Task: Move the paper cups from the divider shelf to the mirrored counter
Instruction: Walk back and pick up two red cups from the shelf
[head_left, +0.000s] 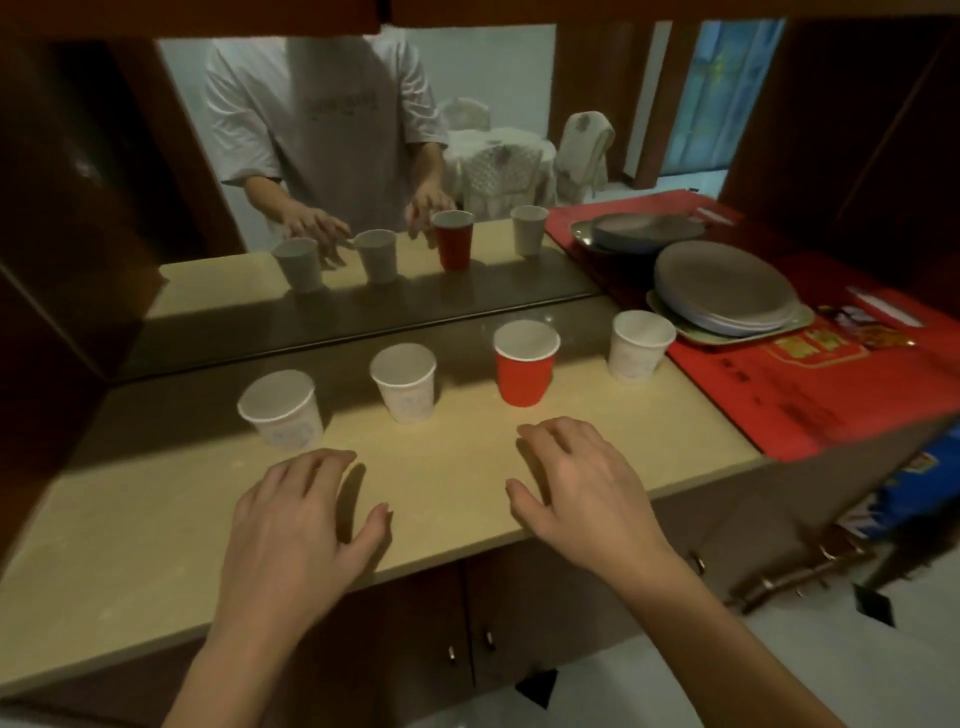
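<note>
Several paper cups stand upright in a row on the beige mirrored counter (156, 509): a white cup (283, 413) at the left, a second white cup (405, 384), a red cup (524, 371) and a white cup (639, 345) at the right. My left hand (296, 514) hovers palm down over the counter just in front of the leftmost cup, fingers spread, holding nothing. My right hand (576, 483) hovers likewise in front of the red cup, also empty. The divider shelf is out of view.
A mirror (363, 156) behind the counter reflects the cups, the hands and a person's torso. At the right, stacked plates (727, 286) sit on a tray over a red box (810, 395). Brown cabinet doors (467, 623) are below the counter.
</note>
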